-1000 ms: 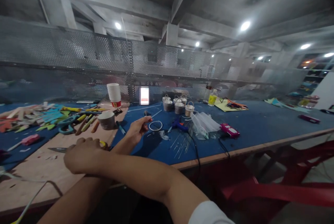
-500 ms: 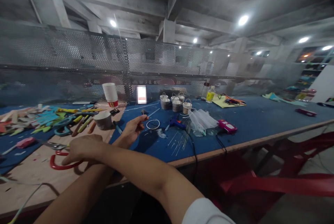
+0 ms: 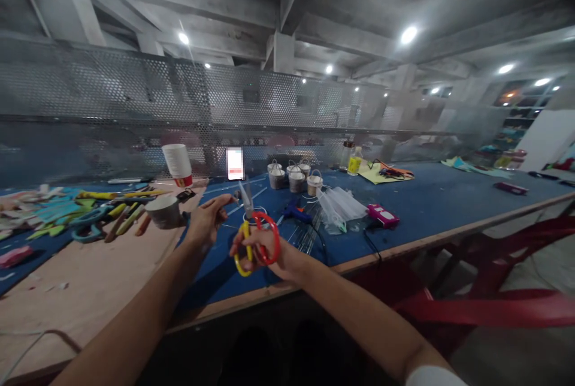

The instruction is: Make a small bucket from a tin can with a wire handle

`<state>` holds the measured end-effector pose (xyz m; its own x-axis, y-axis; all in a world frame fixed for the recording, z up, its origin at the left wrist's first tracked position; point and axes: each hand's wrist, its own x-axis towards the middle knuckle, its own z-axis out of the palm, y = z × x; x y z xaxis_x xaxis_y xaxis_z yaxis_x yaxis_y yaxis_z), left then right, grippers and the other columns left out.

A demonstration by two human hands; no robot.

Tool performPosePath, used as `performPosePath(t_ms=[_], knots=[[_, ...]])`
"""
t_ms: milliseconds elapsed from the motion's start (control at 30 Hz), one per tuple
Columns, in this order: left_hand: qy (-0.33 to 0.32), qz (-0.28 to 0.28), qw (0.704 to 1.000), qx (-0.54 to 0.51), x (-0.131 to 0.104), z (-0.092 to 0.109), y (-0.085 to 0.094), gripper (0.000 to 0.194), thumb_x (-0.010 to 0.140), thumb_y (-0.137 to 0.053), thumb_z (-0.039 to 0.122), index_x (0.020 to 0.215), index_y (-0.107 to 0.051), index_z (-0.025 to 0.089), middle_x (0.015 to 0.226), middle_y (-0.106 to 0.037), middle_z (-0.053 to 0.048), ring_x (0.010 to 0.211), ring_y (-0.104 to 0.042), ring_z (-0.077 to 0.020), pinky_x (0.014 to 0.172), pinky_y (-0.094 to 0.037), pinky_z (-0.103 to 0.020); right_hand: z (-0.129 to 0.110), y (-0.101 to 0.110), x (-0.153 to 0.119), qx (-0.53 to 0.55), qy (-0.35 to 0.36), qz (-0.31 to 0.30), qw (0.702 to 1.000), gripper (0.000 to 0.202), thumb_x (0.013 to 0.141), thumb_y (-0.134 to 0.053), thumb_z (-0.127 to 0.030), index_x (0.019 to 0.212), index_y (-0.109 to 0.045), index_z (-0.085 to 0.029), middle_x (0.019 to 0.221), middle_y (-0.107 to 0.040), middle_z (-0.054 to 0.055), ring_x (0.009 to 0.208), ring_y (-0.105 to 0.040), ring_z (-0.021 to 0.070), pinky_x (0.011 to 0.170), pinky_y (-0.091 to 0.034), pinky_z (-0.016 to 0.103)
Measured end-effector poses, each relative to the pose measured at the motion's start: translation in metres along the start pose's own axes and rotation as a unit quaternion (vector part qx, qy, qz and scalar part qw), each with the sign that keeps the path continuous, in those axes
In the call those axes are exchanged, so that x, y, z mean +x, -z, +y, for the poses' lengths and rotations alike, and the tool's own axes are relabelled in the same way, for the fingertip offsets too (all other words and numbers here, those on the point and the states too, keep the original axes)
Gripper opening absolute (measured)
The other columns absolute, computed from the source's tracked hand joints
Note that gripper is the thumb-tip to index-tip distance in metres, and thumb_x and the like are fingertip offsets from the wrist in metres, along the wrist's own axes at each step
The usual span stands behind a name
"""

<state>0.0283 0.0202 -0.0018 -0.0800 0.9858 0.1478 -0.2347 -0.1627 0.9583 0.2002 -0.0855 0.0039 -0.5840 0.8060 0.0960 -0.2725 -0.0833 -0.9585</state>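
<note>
In my right hand (image 3: pixel 263 248) is a pair of scissors (image 3: pixel 275 236) with one red and one yellow handle. The blades point up and away from me, slightly to the left. My left hand (image 3: pixel 206 218) is just left of them, thumb and fingers pinched together. Whatever is between those fingertips is too small to make out. Behind the scissors, a thin white ring lies partly hidden on the blue tabletop (image 3: pixel 431 200). A blue glue gun (image 3: pixel 297 212) rests to the right of the blades, beside several thin clear sticks (image 3: pixel 309 236).
Several small handled buckets (image 3: pixel 296 181) stand at the back. A stack of paper cups (image 3: pixel 176 161) and a single cup (image 3: pixel 164 213) are on the left, near teal scissors (image 3: pixel 87 230). Right of the glue gun are a clear plastic bag (image 3: pixel 344 209) and a pink device (image 3: pixel 383 216).
My right hand has carried the scissors from the far left, across my left arm, to the right of my left hand. The blades now point upward. The view has shifted slightly right.
</note>
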Motion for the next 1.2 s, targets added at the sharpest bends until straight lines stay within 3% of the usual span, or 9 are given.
performPosePath(t_ms=[67, 133, 267, 467, 633, 933, 1033, 1133, 1200], knots=[[-0.010, 0.021, 1.000, -0.007, -0.001, 0.004, -0.001, 0.026, 0.084, -0.076, 0.032, 0.103, -0.071, 0.015, 0.109, -0.071, -0.007, 0.073, -0.061, -0.0133, 0.067, -0.054, -0.028, 0.006, 0.016, -0.017, 0.078, -0.059, 0.005, 0.995, 0.024, 0.073, -0.062, -0.037, 0.088, -0.061, -0.018, 0.084, -0.067, 0.005, 0.056, -0.050, 0.0115, 0.055, -0.043, 0.023], [-0.026, 0.041, 0.999, -0.016, -0.002, 0.009, -0.003, 0.021, 0.074, -0.083, 0.031, 0.085, -0.074, 0.016, 0.094, -0.073, -0.004, 0.056, -0.048, -0.0080, 0.052, -0.043, -0.022, 0.012, 0.024, -0.025, 0.123, -0.116, -0.006, 0.986, 0.024, 0.070, -0.060, -0.033, 0.088, -0.060, -0.018, 0.087, -0.067, 0.006, 0.057, -0.050, 0.0116, 0.053, -0.042, 0.023], [-0.063, 0.053, 0.996, -0.024, -0.007, 0.014, -0.005, 0.018, 0.065, -0.086, 0.031, 0.076, -0.078, 0.019, 0.083, -0.074, -0.002, 0.053, -0.044, -0.0081, 0.048, -0.036, -0.023, 0.021, 0.025, -0.016, 0.177, -0.175, -0.047, 0.967, 0.027, 0.071, -0.058, -0.031, 0.093, -0.060, -0.017, 0.091, -0.068, 0.008, 0.054, -0.050, 0.0119, 0.047, -0.038, 0.021], [-0.059, 0.032, 0.997, -0.035, -0.010, 0.016, -0.004, 0.018, 0.065, -0.084, 0.030, 0.077, -0.077, 0.019, 0.089, -0.075, -0.003, 0.053, -0.045, -0.0072, 0.050, -0.040, -0.023, 0.026, 0.021, 0.024, 0.224, -0.154, -0.060, 0.960, 0.020, 0.075, -0.057, -0.028, 0.091, -0.059, -0.017, 0.084, -0.068, 0.007, 0.053, -0.050, 0.0123, 0.047, -0.039, 0.021], [-0.028, 0.023, 0.998, -0.060, -0.013, 0.019, -0.005, 0.022, 0.063, -0.086, 0.029, 0.077, -0.075, 0.015, 0.085, -0.074, -0.003, 0.051, -0.045, -0.0057, 0.045, -0.038, -0.020, 0.020, 0.018, 0.052, 0.264, -0.141, -0.029, 0.954, 0.013, 0.078, -0.059, -0.029, 0.082, -0.056, -0.017, 0.072, -0.059, 0.003, 0.051, -0.047, 0.0111, 0.043, -0.038, 0.019], [-0.002, 0.047, 0.994, -0.102, -0.006, 0.017, 0.001, 0.026, 0.060, -0.088, 0.028, 0.078, -0.074, 0.014, 0.085, -0.074, -0.002, 0.049, -0.045, -0.0030, 0.044, -0.041, -0.015, 0.016, 0.019, 0.069, 0.252, -0.096, 0.026, 0.963, 0.028, 0.087, -0.063, -0.024, 0.066, -0.045, -0.017, 0.056, -0.041, -0.007, 0.042, -0.029, 0.0021, 0.040, -0.026, 0.010], [0.002, 0.059, 0.992, -0.114, -0.005, 0.017, 0.003, 0.025, 0.059, -0.087, 0.026, 0.076, -0.072, 0.015, 0.082, -0.074, -0.001, 0.048, -0.044, -0.0025, 0.044, -0.041, -0.014, 0.016, 0.026, 0.068, 0.181, -0.093, 0.047, 0.978, 0.032, 0.085, -0.071, -0.029, 0.067, -0.047, -0.017, 0.055, -0.042, -0.007, 0.042, -0.031, 0.0024, 0.040, -0.027, 0.012], [-0.003, 0.071, 0.990, -0.118, -0.007, 0.022, 0.002, 0.027, 0.058, -0.088, 0.026, 0.075, -0.071, 0.014, 0.080, -0.075, -0.001, 0.048, -0.045, -0.0027, 0.045, -0.041, -0.015, 0.009, 0.036, 0.075, -0.044, -0.071, 0.111, 0.990, 0.032, 0.084, -0.074, -0.041, 0.072, -0.057, -0.016, 0.057, -0.050, -0.004, 0.045, -0.043, 0.0058, 0.045, -0.036, 0.016], [-0.015, 0.078, 0.990, -0.117, -0.009, 0.026, 0.000, 0.027, 0.057, -0.088, 0.026, 0.075, -0.072, 0.013, 0.078, -0.074, -0.001, 0.047, -0.045, -0.0029, 0.044, -0.041, -0.016, 0.001, 0.045, 0.088, -0.283, -0.057, 0.153, 0.945, 0.032, 0.088, -0.068, -0.045, 0.073, -0.063, -0.017, 0.061, -0.058, 0.001, 0.050, -0.053, 0.0111, 0.050, -0.043, 0.022]])
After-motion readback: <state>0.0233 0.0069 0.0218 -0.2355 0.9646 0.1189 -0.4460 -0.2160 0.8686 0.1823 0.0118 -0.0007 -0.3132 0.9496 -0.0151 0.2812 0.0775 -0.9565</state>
